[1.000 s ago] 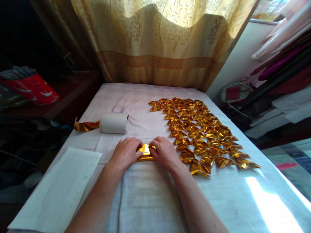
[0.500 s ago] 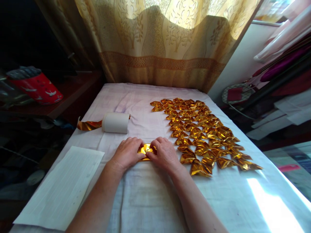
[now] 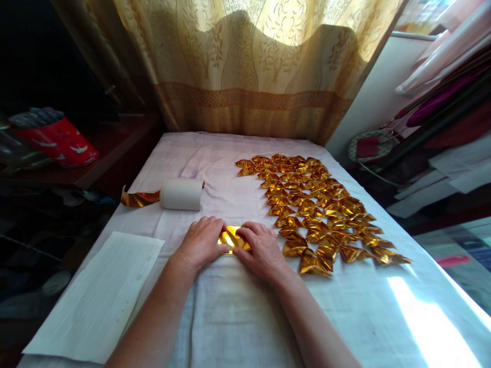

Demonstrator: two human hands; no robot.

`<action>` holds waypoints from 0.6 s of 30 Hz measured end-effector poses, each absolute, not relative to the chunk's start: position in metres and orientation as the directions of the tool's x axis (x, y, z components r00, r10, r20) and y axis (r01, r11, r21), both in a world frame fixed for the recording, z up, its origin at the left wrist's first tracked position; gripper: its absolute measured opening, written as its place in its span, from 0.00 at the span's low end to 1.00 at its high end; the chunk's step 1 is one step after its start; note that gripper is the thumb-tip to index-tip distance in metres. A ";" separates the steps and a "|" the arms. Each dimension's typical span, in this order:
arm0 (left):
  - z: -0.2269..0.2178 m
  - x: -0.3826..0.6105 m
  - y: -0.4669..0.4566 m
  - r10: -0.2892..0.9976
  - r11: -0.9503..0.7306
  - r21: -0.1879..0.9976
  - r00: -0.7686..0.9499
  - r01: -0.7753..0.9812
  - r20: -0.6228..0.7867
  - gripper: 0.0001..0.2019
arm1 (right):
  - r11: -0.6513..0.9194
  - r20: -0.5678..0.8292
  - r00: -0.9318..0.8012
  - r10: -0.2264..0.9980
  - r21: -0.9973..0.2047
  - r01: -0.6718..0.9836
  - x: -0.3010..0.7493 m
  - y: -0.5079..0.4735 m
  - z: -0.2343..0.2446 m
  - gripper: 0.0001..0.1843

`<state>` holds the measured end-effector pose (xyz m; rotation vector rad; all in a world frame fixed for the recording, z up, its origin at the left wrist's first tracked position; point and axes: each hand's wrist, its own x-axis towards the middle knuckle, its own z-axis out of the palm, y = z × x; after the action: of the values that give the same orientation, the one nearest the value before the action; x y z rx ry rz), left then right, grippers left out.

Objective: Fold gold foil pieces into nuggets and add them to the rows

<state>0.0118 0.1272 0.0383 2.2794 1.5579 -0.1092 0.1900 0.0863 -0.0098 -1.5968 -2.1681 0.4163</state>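
Note:
A piece of shiny gold foil paper [image 3: 232, 238] lies on the cloth-covered table between my two hands. My left hand [image 3: 204, 237] grips its left end, fingers on top and thumb at the near edge. Over the right end, my right hand [image 3: 261, 247] has its fingers curled, with the thumb along the near edge. Parts of the foil are hidden under the fingers. Just right of my right hand are rows of folded gold foil pieces [image 3: 317, 233], shaped like ingots.
A white roll [image 3: 181, 194] with gold foil sticking out lies at the back left. A white paper sheet [image 3: 97, 296] rests at the left front. On a dark side shelf stands a red container [image 3: 63, 140]. A patterned curtain [image 3: 245, 97] hangs behind the table.
My right hand has shifted slightly to the right and its fingers have loosened a little. More of the foil shows between the hands. My left hand stays nearly in place.

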 end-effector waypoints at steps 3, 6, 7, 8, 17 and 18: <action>0.038 0.012 0.127 0.884 -0.312 0.260 0.379 0.914 -0.272 0.14 | 0.312 0.137 -0.282 0.949 -0.514 0.799 0.196 0.086 -0.014 0.19; 0.036 0.013 0.128 0.885 -0.310 0.260 0.378 0.914 -0.273 0.14 | 0.344 0.138 -0.323 0.936 -0.541 0.768 0.203 0.086 -0.018 0.20; 0.036 0.013 0.128 0.884 -0.312 0.260 0.379 0.914 -0.274 0.14 | 0.357 0.140 -0.337 0.931 -0.547 0.757 0.205 0.086 -0.019 0.21; 0.035 0.012 0.128 0.884 -0.313 0.261 0.380 0.913 -0.272 0.14 | 0.369 0.143 -0.351 0.925 -0.554 0.746 0.207 0.087 -0.019 0.21; 0.033 0.011 0.128 0.892 -0.308 0.266 0.375 0.913 -0.254 0.13 | 0.435 0.154 -0.439 0.885 -0.607 0.665 0.216 0.089 -0.010 0.20; 0.033 0.013 0.127 0.897 -0.302 0.263 0.367 0.916 -0.247 0.14 | 0.431 0.148 -0.439 0.886 -0.609 0.665 0.216 0.090 -0.009 0.20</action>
<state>0.0129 0.1268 0.0328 2.2769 1.5867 -0.0747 0.2165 0.0898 -0.0095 -1.3105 -2.2377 0.6571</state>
